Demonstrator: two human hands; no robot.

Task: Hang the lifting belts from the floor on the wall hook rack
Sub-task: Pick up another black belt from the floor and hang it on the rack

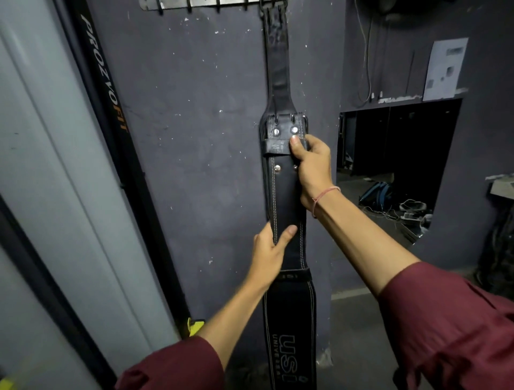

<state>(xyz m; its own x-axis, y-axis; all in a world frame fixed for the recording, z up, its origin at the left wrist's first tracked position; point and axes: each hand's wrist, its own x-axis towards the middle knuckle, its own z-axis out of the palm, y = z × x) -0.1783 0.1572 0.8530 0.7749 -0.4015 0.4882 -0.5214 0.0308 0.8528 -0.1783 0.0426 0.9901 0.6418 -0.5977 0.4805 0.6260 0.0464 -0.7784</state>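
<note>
Nearest: left hand (271, 247) and right hand (311, 167) grip belt (286, 195) hung from rack (200, 3) at 12 o'clock; a tug could unhook it.

The wall (208, 139) in front of me is dark grey, with little white chips in the paint. On my left are a pale grey panel (41, 153) and a black bar (111, 97) with letters on it. On my right is a dark opening (395, 156). A paper (445, 69) is stuck above it. The floor (361, 334) is grey.
</note>
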